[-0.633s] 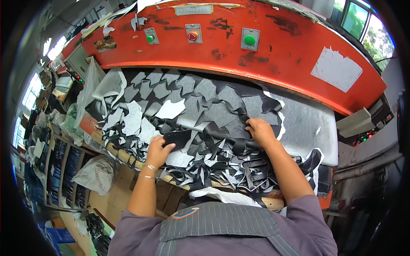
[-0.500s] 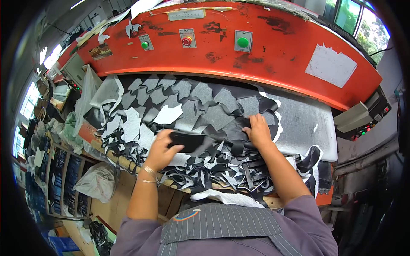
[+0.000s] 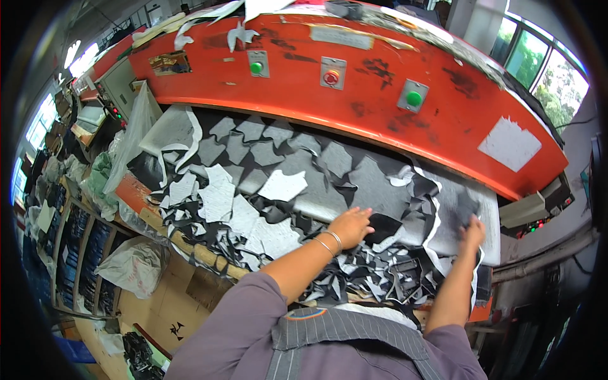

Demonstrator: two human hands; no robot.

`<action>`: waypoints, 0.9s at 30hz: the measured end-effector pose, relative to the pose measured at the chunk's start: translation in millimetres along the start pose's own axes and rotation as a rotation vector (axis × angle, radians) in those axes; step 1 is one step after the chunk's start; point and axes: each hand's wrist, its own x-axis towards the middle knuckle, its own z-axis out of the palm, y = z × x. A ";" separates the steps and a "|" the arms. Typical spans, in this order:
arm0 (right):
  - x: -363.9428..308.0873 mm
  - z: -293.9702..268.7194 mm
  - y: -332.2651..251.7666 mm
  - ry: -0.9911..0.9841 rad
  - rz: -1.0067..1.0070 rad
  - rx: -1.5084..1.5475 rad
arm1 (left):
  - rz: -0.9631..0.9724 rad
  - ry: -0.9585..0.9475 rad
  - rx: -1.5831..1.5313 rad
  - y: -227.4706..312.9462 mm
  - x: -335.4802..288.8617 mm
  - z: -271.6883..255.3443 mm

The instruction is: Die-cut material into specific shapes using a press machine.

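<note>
My left hand (image 3: 350, 229) is over the near middle of the sheet, fingers closed at the edge of a flat black cut piece (image 3: 385, 228); its thumb is mostly hidden. At the right, my right hand (image 3: 472, 234) pinches a dark cut piece (image 3: 467, 205), smeared by motion, above the bare grey end of the bed (image 3: 484, 218). Between and beyond the hands lies the cut sheet (image 3: 373, 187), grey with dark strips between its angular shapes. A pale cut piece (image 3: 283, 185) lies on it, left of my left hand.
Black and white scraps (image 3: 373, 272) heap along the near edge. A red machine beam (image 3: 285, 82) with green and red buttons spans the far side. At the left stand a white sack (image 3: 136, 266) and a rack (image 3: 82, 259). A control box (image 3: 538, 212) sits at the right.
My left hand has moved right across the sheet with the black piece. My right hand has swung right, off the sheet, carrying a dark piece. The view has turned left.
</note>
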 end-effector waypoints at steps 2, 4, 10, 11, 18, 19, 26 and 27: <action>37.7 -68.1 15.9 0.100 -0.037 0.237 | 0.024 0.008 -0.097 2.5 -0.3 2.6; 23.0 -82.1 4.1 0.003 0.055 0.449 | 0.050 0.079 -0.054 -11.9 -6.6 -13.4; -151.6 0.3 -79.4 -0.869 0.095 0.485 | -0.551 0.143 -0.619 -102.7 -85.6 -165.0; -181.1 24.0 -90.1 -1.009 0.095 0.440 | -0.586 0.280 -0.575 -151.2 -128.0 -172.6; -334.8 229.1 -118.6 -1.492 -0.231 -0.404 | -0.870 0.437 -0.261 -275.4 -309.8 -187.9; -325.3 246.0 -103.0 -1.440 -0.372 -0.476 | -0.912 0.310 -0.079 -251.8 -264.2 -188.9; -395.6 328.2 -82.6 -1.287 -0.792 -1.320 | -0.610 0.587 -0.031 -165.2 -266.7 -214.5; -404.7 331.7 -88.4 -1.224 -0.754 -1.346 | -0.708 0.656 -0.380 -162.0 -270.0 -223.3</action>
